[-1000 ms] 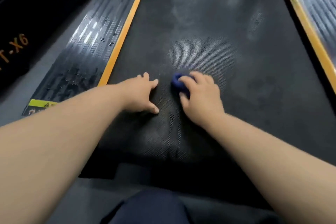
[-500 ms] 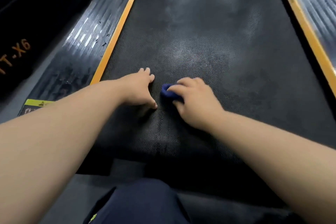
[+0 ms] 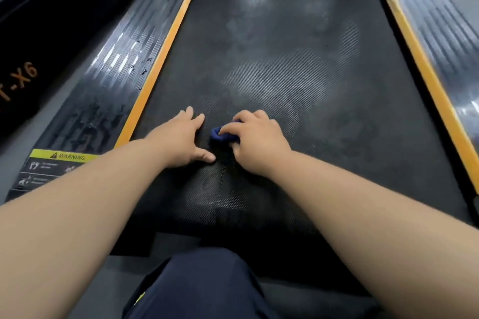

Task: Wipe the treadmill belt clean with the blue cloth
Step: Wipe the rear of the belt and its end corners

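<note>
Blue cloth point(image 3: 219, 134) gripped in right hand point(image 3: 259, 142), left hand point(image 3: 181, 137) flat beside; broad belt point(image 3: 285, 59) ahead between orange edges point(image 3: 167, 44).

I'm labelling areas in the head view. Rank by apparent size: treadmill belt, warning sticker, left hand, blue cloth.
Largest: treadmill belt.
Next: warning sticker and left hand, alike, not ranked.
Smallest: blue cloth, mostly covered by the right hand.

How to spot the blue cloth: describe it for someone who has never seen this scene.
Find the black treadmill belt between its two orange strips. At its near end lie two bare hands; the left hand is flat and empty. The blue cloth is the small bunched wad gripped in the right hand, the only blue thing on the dark belt.
</note>
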Demonstrator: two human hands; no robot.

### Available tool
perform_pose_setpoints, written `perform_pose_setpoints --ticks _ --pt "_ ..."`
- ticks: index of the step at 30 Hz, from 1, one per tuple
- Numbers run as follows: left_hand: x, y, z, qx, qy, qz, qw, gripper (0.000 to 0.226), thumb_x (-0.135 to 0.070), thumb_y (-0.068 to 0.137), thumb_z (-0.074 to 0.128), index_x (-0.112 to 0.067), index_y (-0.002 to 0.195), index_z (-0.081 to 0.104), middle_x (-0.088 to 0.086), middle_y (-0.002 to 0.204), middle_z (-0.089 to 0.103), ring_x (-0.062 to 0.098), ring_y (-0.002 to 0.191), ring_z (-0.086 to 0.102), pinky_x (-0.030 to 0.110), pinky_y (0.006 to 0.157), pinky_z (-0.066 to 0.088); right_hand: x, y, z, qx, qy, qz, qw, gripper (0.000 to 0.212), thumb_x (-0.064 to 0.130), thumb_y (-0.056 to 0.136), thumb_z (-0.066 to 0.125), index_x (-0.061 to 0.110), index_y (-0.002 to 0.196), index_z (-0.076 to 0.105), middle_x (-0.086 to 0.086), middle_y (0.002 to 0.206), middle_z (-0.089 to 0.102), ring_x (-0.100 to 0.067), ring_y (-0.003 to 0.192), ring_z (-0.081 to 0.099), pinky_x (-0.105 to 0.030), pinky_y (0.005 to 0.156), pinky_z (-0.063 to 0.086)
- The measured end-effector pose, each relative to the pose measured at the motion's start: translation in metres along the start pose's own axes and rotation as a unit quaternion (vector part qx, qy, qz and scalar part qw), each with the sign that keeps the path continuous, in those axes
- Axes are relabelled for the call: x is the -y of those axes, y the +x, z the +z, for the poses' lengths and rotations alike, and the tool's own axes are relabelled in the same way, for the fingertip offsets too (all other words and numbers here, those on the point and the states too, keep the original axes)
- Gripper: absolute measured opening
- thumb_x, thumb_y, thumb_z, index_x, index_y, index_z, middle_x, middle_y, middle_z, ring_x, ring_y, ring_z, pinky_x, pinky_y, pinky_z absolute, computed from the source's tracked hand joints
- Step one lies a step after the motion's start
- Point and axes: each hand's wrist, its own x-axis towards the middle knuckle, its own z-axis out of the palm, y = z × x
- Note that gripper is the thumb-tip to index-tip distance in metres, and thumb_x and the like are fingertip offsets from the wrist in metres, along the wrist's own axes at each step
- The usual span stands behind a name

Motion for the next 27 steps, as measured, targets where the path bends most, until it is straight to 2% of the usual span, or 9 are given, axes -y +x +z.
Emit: perform_pose_setpoints --ticks 4,8,11,16,18,20,23,25,27 --pt "-0.002 0.000 -0.002 0.000 0.016 0.002 1.000 0.108 -0.058 0.072 0.070 -0.024 0.153 0.008 0.003 0.160 -0.002 0.022 0.147 0.003 0.041 0.117 0.016 -0.062 0.034 -0.020 -0.002 -0.027 0.154 0.988 0.036 0.031 0.091 0.051 0.039 0.125 0.054 0.002 0.132 0.047 -0.030 0.120 0.039 -0.039 0.097 0.036" --pt "-0.030 0.011 -0.019 0.002 -0.003 0.072 0.997 0.103 -0.046 0.072 0.077 -0.021 0.152 0.017 -0.001 0.160 0.007 0.016 0.146 0.009 0.026 0.114 0.012 -0.080 -0.004 -0.023 0.023 0.002 0.050 0.998 0.036 0.033 0.090 0.055 0.034 0.126 0.056 0.002 0.128 0.051 -0.029 0.113 0.042 -0.040 0.101 0.037" --pt "-0.076 0.026 -0.022 -0.009 -0.006 0.132 0.991 0.104 -0.051 0.071 0.076 -0.018 0.151 0.018 0.000 0.160 0.010 0.015 0.146 0.010 0.024 0.114 0.012 -0.091 -0.032 -0.032 0.066 0.027 -0.045 0.996 0.039 0.034 0.087 0.060 0.036 0.125 0.057 0.006 0.128 0.053 -0.025 0.113 0.045 -0.041 0.100 0.038" --pt "-0.116 0.035 -0.004 -0.019 0.011 0.153 0.988 0.114 -0.059 0.068 0.074 -0.017 0.153 0.009 0.002 0.159 0.012 0.017 0.146 0.014 0.028 0.115 0.016 -0.138 0.009 -0.045 0.010 -0.010 0.118 0.993 0.038 0.039 0.086 0.057 0.042 0.124 0.056 0.005 0.128 0.053 -0.030 0.122 0.040 -0.045 0.103 0.037" --pt "-0.111 0.035 -0.004 -0.037 -0.008 0.153 0.987 0.115 -0.060 0.067 0.074 -0.020 0.153 0.007 -0.001 0.159 0.014 0.015 0.145 0.016 0.025 0.114 0.016 -0.134 0.000 -0.038 -0.008 0.021 0.116 0.993 0.038 0.037 0.085 0.054 0.039 0.123 0.058 0.005 0.129 0.051 -0.030 0.119 0.040 -0.045 0.103 0.036" --pt "-0.109 0.034 -0.005 -0.044 -0.028 0.156 0.986 0.117 -0.061 0.066 0.073 -0.026 0.153 0.003 0.001 0.159 0.013 0.014 0.145 0.016 0.026 0.114 0.018 -0.126 -0.026 -0.038 0.006 0.061 0.063 0.996 0.041 0.036 0.080 0.049 0.035 0.119 0.062 0.005 0.126 0.054 -0.026 0.116 0.045 -0.040 0.105 0.035" --pt "-0.128 0.027 0.006 -0.063 -0.050 0.180 0.980 0.112 -0.070 0.067 0.065 -0.041 0.149 -0.006 0.003 0.160 -0.006 0.022 0.146 0.012 0.040 0.117 0.021 -0.126 -0.061 -0.059 0.071 0.172 0.018 0.982 0.034 0.023 0.092 0.051 0.031 0.123 0.062 0.009 0.130 0.054 -0.008 0.121 0.046 -0.020 0.107 0.027" --pt "-0.151 0.022 0.020 -0.099 -0.074 0.234 0.964 0.098 -0.069 0.073 0.059 -0.049 0.146 -0.004 0.002 0.160 -0.012 0.024 0.147 0.007 0.040 0.118 0.017 -0.142 -0.082 -0.076 0.055 0.241 0.076 0.966 0.036 0.021 0.097 0.047 0.041 0.125 0.055 0.018 0.130 0.053 0.003 0.122 0.043 -0.012 0.104 0.026" --pt "-0.172 0.020 0.034 -0.132 -0.063 0.283 0.948 0.082 -0.065 0.080 0.054 -0.051 0.146 0.007 0.000 0.159 -0.013 0.024 0.147 -0.002 0.038 0.118 0.009 -0.171 -0.098 -0.082 -0.023 0.227 0.148 0.962 0.038 0.020 0.097 0.047 0.043 0.127 0.053 0.014 0.131 0.055 -0.002 0.124 0.046 -0.015 0.104 0.028"
